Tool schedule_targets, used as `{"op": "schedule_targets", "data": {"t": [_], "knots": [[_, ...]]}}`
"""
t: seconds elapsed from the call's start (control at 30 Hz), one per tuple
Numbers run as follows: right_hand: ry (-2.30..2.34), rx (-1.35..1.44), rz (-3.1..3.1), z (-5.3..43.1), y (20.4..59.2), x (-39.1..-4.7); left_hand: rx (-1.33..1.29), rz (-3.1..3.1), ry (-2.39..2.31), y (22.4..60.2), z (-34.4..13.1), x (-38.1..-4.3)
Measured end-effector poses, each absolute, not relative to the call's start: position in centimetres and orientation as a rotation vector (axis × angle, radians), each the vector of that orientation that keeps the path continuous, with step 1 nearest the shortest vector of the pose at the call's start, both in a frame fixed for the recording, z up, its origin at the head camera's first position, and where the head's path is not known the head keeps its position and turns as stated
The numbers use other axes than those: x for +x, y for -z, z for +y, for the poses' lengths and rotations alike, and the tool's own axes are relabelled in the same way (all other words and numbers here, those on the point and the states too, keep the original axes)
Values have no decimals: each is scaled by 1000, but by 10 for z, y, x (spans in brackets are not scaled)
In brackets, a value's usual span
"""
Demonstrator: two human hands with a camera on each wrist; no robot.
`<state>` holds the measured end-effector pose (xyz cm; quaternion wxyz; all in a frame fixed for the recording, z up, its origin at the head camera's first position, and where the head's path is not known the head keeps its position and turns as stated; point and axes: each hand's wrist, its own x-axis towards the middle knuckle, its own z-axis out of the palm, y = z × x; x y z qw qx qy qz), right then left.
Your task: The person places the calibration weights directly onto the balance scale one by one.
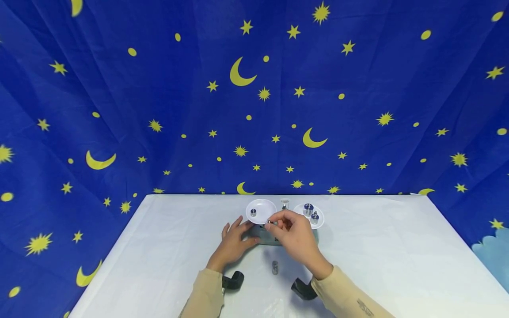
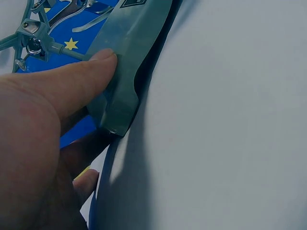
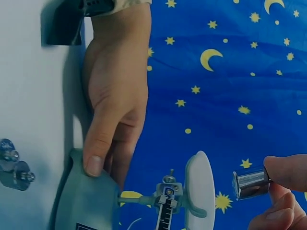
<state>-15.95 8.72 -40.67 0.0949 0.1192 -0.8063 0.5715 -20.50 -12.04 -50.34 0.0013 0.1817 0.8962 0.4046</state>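
A balance scale (image 1: pixel 267 237) with a green base and two white pans stands on the table. My left hand (image 1: pixel 233 244) holds the left end of its base, thumb on the front face and fingers behind, as the left wrist view shows. My right hand (image 1: pixel 296 236) pinches a shiny metal weight (image 3: pixel 252 184) by its end, beside the left pan (image 1: pixel 262 207). One small weight (image 1: pixel 253 213) sits in that pan. In the right pan (image 1: pixel 320 219) stand a larger weight (image 1: pixel 308 209) and a smaller knobbed weight (image 1: pixel 315 217).
Two small weights lie close together on the white table (image 1: pixel 179 260) in front of the scale, the nearer weight (image 3: pixel 20 176) plain in the right wrist view. Black camera mounts (image 1: pixel 304 289) stick out from both wrists. A blue curtain (image 1: pixel 278 110) with stars and moons hangs behind.
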Motion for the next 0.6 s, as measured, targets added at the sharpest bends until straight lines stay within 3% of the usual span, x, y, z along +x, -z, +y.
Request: {"op": "schedule_targets", "data": {"t": [0.6], "knots": [[-1533,386,-2433,77,393,-178,576,2807,-1290,503,-120,-206]]}}
